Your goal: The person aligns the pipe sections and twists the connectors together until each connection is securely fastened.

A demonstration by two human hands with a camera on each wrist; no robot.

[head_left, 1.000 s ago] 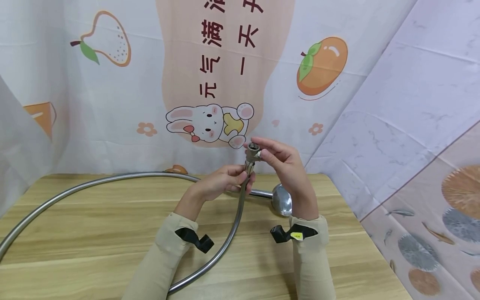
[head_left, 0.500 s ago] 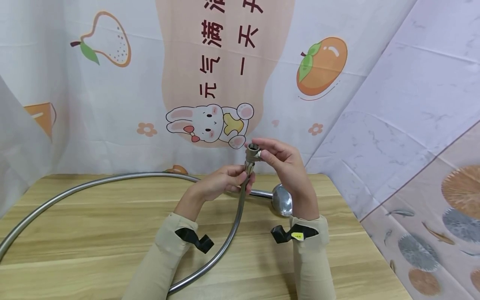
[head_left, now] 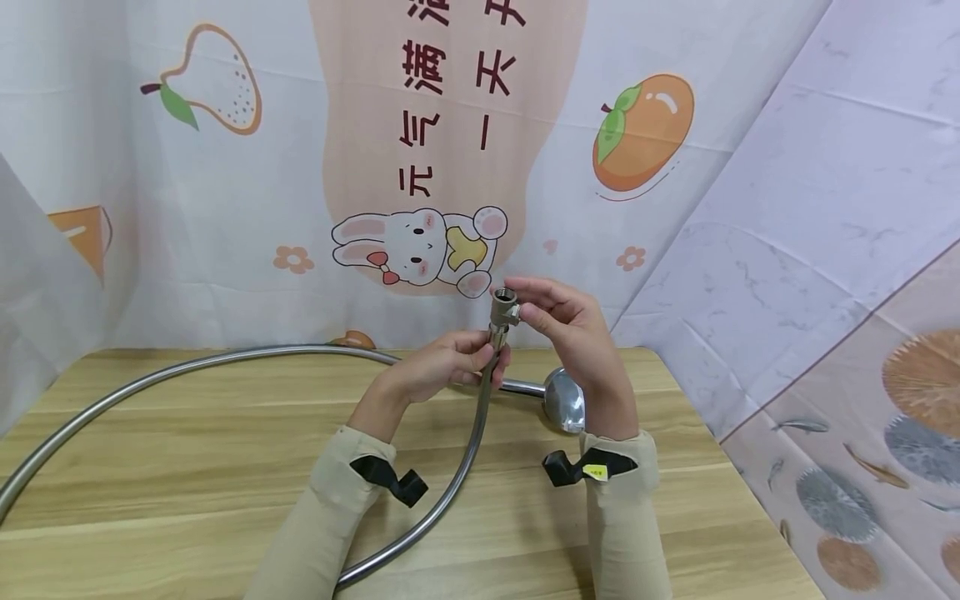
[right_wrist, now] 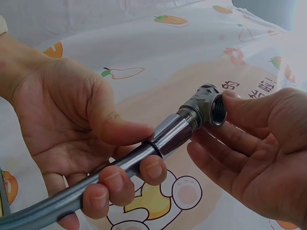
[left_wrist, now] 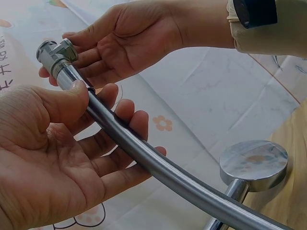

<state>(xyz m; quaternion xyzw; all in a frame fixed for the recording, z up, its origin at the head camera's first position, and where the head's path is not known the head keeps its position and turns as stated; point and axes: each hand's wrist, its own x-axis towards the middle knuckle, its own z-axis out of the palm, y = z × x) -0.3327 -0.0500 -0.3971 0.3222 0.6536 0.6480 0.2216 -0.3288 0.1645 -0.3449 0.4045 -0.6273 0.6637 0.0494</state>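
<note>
From where I stand, with the head view as my dial, the metal fitting [head_left: 504, 308] sits near the centre, held above the table [head_left: 187, 467] at the upper end of the flexible hose [head_left: 452, 493]. Its threaded mouth faces roughly twelve o'clock. The left hand [head_left: 450, 354], at eight o'clock from it, holds the hose close under the bright collar [right_wrist: 175, 134], thumb on the near side and fingers wrapped behind. The right hand [head_left: 572, 333], at about four o'clock, has a narrow pinch on the fitting, thumb on its side outlet and fingers behind.

A few turns of thread [right_wrist: 191, 114] show between collar and fitting, so I judge the joint is being screwed together or apart; which, I can't tell. Either way, the left hand does best to hold hose and collar firmly in one line with the fitting, letting the right turn it in short, even twists. Tilting it could cross the threads, and a twisting hose would push back against the grip.

From the left hand the hose drops towards seven o'clock, and another stretch curves away to nine. The round shower head [head_left: 564, 400] lies at five o'clock from the fitting, well below the work.
</note>
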